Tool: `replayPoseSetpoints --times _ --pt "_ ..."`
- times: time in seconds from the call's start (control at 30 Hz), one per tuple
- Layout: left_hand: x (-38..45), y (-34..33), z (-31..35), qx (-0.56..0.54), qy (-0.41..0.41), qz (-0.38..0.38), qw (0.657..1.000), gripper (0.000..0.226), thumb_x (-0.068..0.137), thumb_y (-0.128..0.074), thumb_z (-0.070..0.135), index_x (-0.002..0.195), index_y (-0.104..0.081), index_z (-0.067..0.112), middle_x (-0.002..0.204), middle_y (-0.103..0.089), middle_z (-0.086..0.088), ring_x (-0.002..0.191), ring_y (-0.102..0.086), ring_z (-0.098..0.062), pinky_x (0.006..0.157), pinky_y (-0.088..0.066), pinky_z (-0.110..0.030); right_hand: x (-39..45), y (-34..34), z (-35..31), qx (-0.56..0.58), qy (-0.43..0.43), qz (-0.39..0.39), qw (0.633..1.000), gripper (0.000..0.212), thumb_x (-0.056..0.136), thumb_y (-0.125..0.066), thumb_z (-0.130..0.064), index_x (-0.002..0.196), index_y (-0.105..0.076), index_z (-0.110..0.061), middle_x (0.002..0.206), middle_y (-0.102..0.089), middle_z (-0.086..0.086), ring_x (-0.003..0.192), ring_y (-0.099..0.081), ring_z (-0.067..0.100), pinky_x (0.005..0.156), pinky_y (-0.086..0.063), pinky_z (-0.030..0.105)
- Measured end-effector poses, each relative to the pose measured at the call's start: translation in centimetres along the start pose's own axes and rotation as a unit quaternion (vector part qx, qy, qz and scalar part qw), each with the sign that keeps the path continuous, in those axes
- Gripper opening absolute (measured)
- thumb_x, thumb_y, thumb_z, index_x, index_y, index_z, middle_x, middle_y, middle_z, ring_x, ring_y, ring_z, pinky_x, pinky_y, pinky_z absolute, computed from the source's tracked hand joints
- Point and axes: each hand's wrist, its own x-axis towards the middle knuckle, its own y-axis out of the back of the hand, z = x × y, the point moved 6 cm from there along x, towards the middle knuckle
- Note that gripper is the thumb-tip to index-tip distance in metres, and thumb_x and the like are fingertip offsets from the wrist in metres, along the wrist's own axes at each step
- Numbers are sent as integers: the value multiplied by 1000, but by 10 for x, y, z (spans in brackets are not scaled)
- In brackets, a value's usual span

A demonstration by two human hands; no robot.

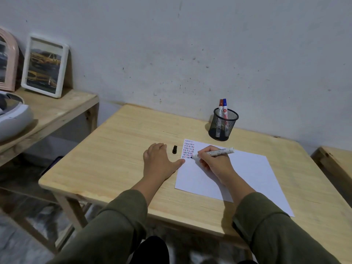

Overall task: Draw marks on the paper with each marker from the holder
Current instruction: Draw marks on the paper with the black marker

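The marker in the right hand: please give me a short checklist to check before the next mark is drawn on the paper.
1. Cap off the marker: ok, the black cap lies on the table, left of the paper.
2. Right hand grips the marker: ok.
3. Tip on the paper at the end of the rows of marks: ok.
4. Left hand steadies the paper: ok, its thumb rests at the left edge.
5. Free space for more marks: ok, most of the sheet is blank.
6. Ink flows well: cannot tell.
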Motion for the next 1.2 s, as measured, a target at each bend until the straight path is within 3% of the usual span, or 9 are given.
replayPoseSetpoints --times 0.73,0.97,1.13,1.2 --pt "0 -2 -1 -20 0 -8 1000 87 73 -57 64 143 -33 17 152 -32 0 145 -18 -19 117 -11 -38 -6 -3 -3 58 -13 -11 998 6 82 -61 -6 76 -62 -4 61 -54 11 51 -49 14 47 -43 19" --pt "-2 11 11 -65 -54 36 996 47 87 -53 45 133 -43 41 136 -49 14 133 -33 -11 103 -21 -35 -9 1 -12 103 6 -14 995 13 87 -61 -6 98 -65 -2 67 -58 6 51 -56 3 49 -46 13" --pt "6 9 22 -52 -64 21 996 30 92 -48 32 120 -60 33 118 -62 6 118 -50 -18 91 -33 -35 -8 6 -11 104 -1 -6 995 5 85 -66 -15 82 -69 -13 70 -61 7 62 -55 14 53 -46 18" --pt "10 10 25 -105 -54 20 993 26 91 -50 22 112 -66 24 111 -66 -1 109 -57 -21 89 -42 -33 -7 11 -15 99 -3 5 995 7 84 -67 -17 79 -68 -12 69 -60 8 61 -54 17 51 -46 20"
